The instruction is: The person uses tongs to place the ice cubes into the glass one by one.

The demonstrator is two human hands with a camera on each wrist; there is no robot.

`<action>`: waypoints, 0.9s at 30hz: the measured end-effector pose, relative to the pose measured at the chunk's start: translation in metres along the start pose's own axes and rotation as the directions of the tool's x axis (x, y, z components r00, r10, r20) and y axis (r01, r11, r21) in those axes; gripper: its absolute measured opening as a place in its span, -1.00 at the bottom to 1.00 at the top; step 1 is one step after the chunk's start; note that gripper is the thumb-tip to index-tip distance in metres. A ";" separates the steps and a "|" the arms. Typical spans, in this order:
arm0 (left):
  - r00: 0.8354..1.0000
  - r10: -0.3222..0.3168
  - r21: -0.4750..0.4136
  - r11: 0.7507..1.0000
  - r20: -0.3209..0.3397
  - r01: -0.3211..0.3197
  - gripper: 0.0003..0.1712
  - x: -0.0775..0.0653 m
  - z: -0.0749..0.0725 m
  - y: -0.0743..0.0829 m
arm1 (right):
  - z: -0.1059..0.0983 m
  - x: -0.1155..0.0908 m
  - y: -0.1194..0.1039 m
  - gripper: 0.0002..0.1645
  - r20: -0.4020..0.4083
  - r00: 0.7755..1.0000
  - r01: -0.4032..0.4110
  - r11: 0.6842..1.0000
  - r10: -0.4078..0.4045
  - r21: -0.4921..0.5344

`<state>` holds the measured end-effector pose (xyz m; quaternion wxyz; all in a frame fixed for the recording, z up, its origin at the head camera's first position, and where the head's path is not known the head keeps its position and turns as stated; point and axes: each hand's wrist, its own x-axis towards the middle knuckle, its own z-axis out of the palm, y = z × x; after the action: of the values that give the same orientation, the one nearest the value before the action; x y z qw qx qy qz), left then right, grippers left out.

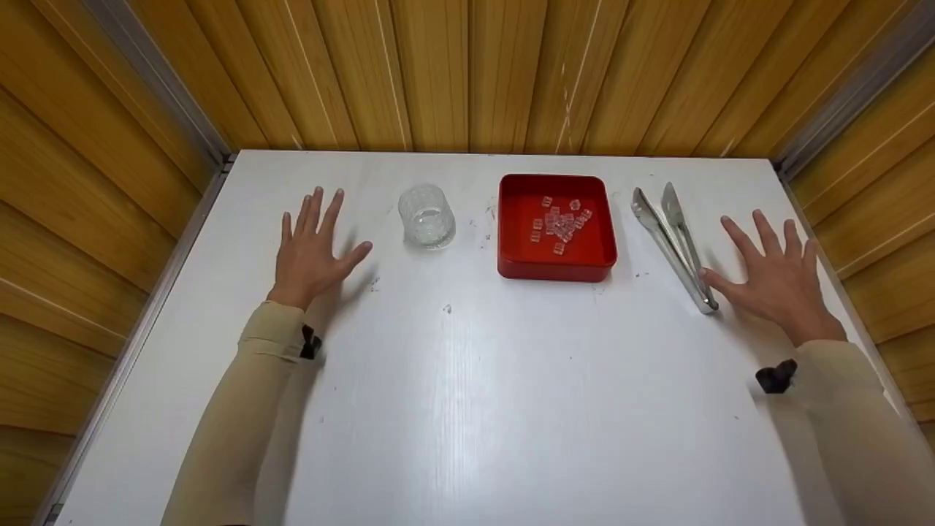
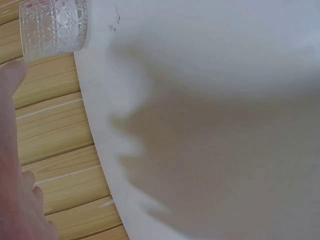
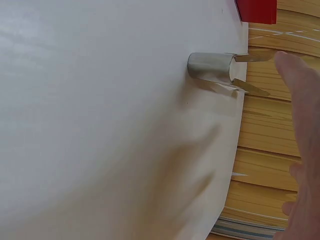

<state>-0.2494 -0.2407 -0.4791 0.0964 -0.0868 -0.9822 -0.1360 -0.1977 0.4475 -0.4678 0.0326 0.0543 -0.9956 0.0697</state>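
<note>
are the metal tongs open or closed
Open. In the head view, the tongs lie with their two arms spread in a narrow V, a visible gap between the tips.

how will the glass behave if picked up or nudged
The glass is probably stiff and breakable, given its clear, shiny wall. Its patterned side may make it less slippery. Standing upright on a wide base, it would likely slide before tipping if nudged low.
</note>
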 end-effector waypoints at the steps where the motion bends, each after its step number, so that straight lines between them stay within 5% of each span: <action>1: 1.000 0.001 -0.012 1.000 0.004 -0.001 0.16 0.001 0.001 0.001 | 0.000 0.001 0.000 0.12 0.003 1.000 0.004 1.000 -0.004 0.002; 11: 0.997 0.002 -0.220 0.975 0.077 0.015 0.39 0.011 0.013 0.023 | -0.002 0.014 -0.004 0.20 0.091 0.995 0.027 0.988 -0.041 0.155; 19: 0.988 -0.090 -0.532 0.834 0.129 0.145 0.35 0.020 0.026 0.047 | -0.007 0.028 -0.011 0.33 0.221 0.975 -0.040 0.964 -0.020 0.264; 27: 0.987 -0.109 -0.621 0.768 0.117 0.158 0.25 0.032 0.035 0.067 | -0.008 0.038 -0.022 0.44 0.320 0.947 -0.104 0.954 0.010 0.281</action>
<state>-0.2725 -0.1629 -0.4885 0.0154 -0.0489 -0.8872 -0.4586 -0.2327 0.4236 -0.4540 -0.1370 0.0398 -0.9676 0.2084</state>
